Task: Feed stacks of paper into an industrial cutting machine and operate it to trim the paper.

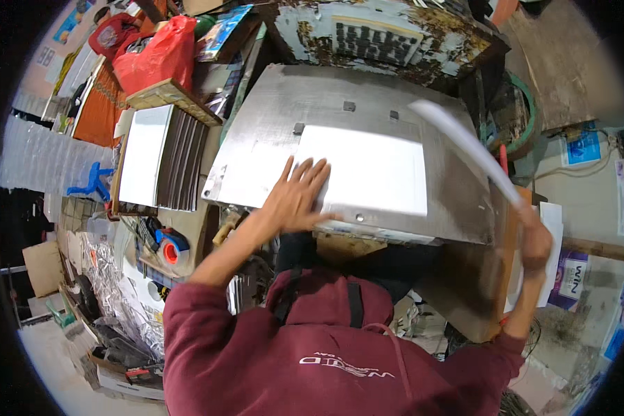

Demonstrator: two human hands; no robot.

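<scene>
Maroon hoodie cloth (326, 333) lies nearest. Past it, the left hand (299, 194) rests palm down, fingers lightly spread and gripping nothing, at the left side of one flat sheet (378, 166) on the metal plate (457, 201) — its long axis running left to right. The right hand (536, 239), blurred, is closed on one raised sheet (468, 142), which points far and left. Three dark blocks (349, 106) sit along the flat sheet's far side — two beyond its edge, one by its far left corner.

Right hand (536, 238) and the white sheet (466, 141) in its grasp blurred, edges indistinct.
</scene>
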